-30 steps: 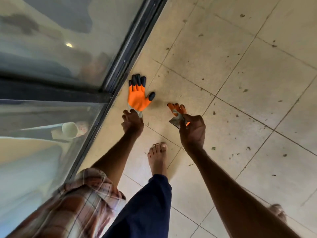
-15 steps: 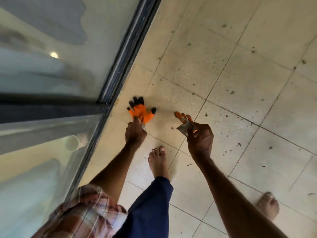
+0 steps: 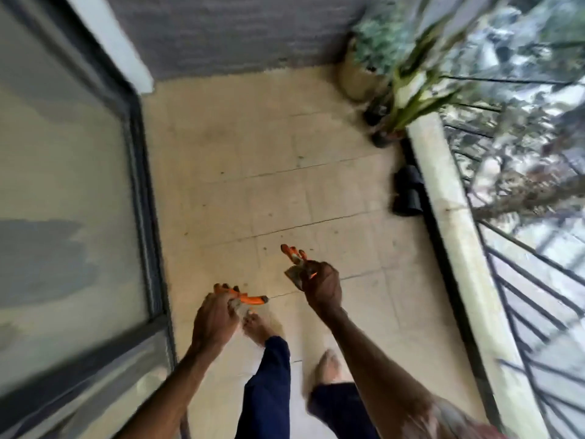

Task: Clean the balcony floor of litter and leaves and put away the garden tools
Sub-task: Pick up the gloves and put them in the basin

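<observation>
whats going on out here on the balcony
A person stands barefoot on the tiled floor beside a glass door, with a garden glove in each hand. The left hand grips an orange glove, and the right hand grips a second orange glove. Both gloves are off the floor. A few dark specks show on the tiles. Potted plants stand in the far corner by the railing. The picture is blurred.

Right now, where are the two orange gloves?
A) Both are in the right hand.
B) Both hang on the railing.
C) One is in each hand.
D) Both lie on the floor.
C: the left hand grips one orange glove, the right hand grips the second orange glove.
</observation>
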